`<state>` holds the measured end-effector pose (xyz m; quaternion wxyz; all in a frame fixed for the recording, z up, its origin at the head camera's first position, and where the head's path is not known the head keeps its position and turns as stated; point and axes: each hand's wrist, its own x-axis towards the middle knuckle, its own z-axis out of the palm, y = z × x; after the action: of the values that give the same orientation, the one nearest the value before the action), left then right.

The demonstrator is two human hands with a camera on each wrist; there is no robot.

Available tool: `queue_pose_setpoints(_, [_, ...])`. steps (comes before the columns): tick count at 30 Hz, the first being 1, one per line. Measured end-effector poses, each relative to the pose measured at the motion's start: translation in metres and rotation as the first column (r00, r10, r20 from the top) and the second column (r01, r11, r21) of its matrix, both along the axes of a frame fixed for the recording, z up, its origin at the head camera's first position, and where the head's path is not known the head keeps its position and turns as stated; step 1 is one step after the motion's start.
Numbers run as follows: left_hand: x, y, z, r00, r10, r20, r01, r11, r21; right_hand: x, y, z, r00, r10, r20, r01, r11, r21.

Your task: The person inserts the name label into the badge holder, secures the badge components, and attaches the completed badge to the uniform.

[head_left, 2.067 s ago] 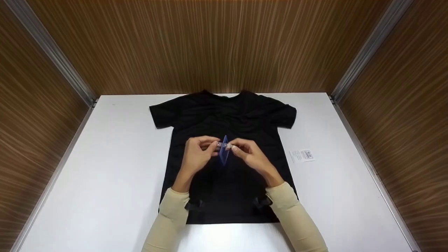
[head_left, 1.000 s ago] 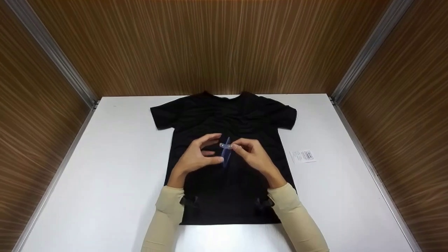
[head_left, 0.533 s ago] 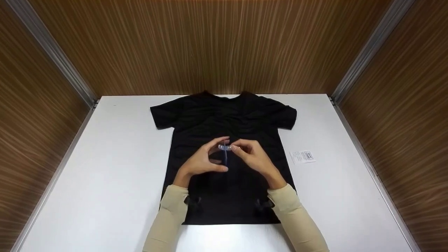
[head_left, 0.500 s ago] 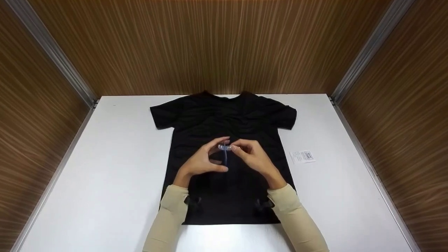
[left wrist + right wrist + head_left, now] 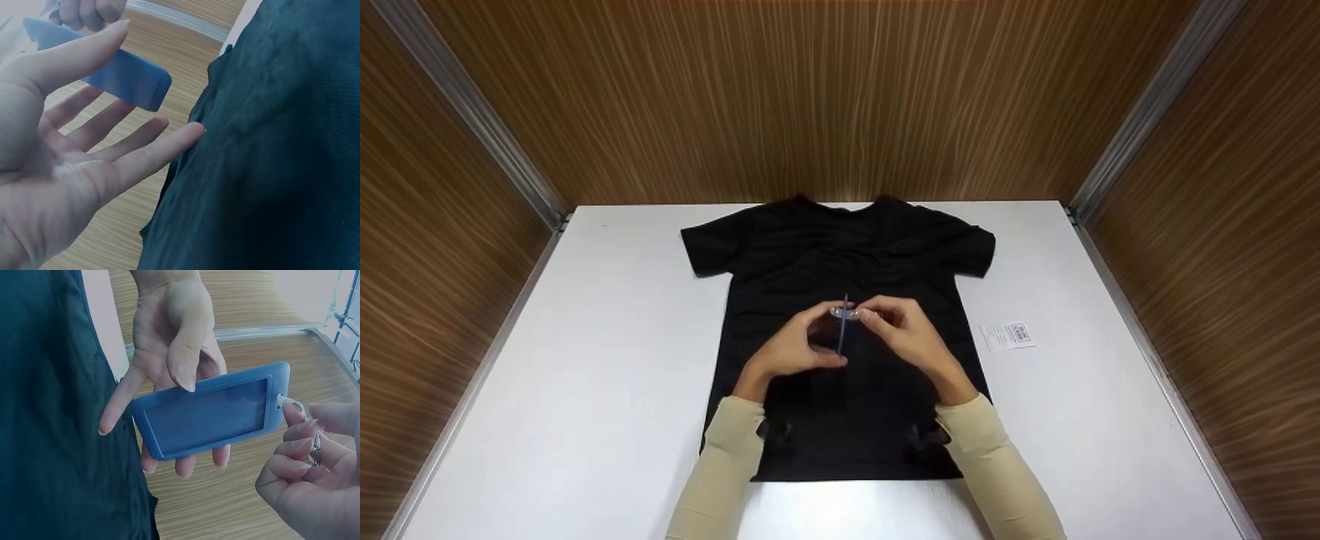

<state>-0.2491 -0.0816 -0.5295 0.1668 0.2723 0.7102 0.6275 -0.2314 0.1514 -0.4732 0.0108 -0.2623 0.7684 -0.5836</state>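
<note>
A blue badge holder with a clear window hangs over the black T-shirt, turned edge-on in the head view. Its clear strap threads through a slot at one end and carries a metal clip. My right hand pinches the strap and curls its fingers around the clip. Around the holder, my left hand is spread, thumb at one long edge and straight fingers behind the other. In the left wrist view the holder lies between thumb and fingers.
The T-shirt lies spread on a white table. A small printed card is to the right of the shirt. Wood-patterned panels close off the back and both sides, with metal profiles at the corners.
My left hand let go of the strap, opened, and came around the badge holder. The holder has since tilted slightly. My right hand has kept its pinch almost in place.
</note>
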Motion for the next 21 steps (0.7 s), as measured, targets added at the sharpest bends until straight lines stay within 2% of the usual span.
queue_pose_setpoints(6, [0.001,-0.005,0.004,0.999,0.041,0.025,-0.041,0.999,0.013,-0.002,0.003,0.003,1.000,-0.029,0.012,0.029,1.000,-0.009])
queue_pose_setpoints(16, [0.001,-0.012,0.009,0.996,0.088,-0.031,-0.088,0.996,0.001,-0.004,0.009,0.003,0.998,-0.058,0.009,0.058,0.998,0.028])
queue_pose_setpoints(21, [0.000,-0.015,0.010,0.990,0.122,-0.072,-0.124,0.992,-0.033,-0.005,0.012,0.003,0.999,-0.049,-0.004,0.049,0.998,0.031])
